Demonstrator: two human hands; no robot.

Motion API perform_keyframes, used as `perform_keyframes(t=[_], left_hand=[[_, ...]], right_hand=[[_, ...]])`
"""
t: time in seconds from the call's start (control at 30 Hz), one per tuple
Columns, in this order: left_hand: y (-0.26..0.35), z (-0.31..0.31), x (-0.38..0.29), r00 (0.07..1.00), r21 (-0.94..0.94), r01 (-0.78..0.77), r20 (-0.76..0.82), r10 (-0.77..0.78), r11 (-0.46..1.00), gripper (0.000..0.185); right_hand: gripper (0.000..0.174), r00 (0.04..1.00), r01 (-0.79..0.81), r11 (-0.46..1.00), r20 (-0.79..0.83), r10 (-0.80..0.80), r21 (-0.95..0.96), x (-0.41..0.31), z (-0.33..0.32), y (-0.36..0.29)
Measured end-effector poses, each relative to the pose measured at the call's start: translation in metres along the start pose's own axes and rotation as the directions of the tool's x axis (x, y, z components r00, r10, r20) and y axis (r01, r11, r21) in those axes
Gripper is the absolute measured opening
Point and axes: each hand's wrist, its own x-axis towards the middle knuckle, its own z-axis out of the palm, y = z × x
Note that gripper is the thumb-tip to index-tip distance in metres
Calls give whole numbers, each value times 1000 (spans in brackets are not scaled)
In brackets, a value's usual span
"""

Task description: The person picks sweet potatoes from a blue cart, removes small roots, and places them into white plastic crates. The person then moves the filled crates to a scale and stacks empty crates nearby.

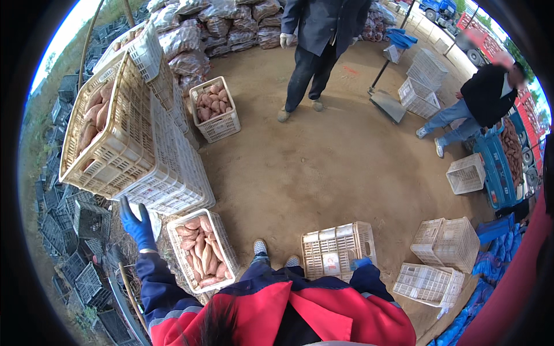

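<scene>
My left hand (137, 225), in a blue glove, reaches out with its fingers apart, close to the lower edge of a tall stack of plastic crates (169, 190). The top crate (125, 142) holds sweet potatoes (96, 112). Just right of that hand, a white crate (231, 264) full of sweet potatoes (205, 255) stands on the ground. My right hand (362, 262), also in a blue glove, is at the near right side of a whitish crate (337, 242) by my feet; its fingers are mostly hidden, so its grip cannot be told.
A person (320, 47) stands ahead, another (484, 95) at right near a blue truck bed (495, 168). Another filled crate (218, 125) stands beyond the stack. Filled sacks (186, 39) line the back. A platform scale (387, 106) and crates (446, 242) stand rightward; dark crates (91, 220) lie left.
</scene>
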Motion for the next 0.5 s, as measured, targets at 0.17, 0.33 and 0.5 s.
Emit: perform_keyframes(t=[0.17, 0.33, 0.5], left_hand=[[-6, -25, 200, 958, 323, -152, -183, 220, 934, 69], [-35, 5, 263, 989, 434, -66, 145, 3, 898, 69], [-53, -1, 265, 989, 353, -85, 147, 35, 932, 59]], right_hand=[[50, 853, -105, 430, -303, -424, -897, -19, 23, 0], [31, 931, 28, 920, -324, -166, -391, -9, 23, -4], [21, 969, 45, 999, -244, -46, -10, -2, 0, 5]])
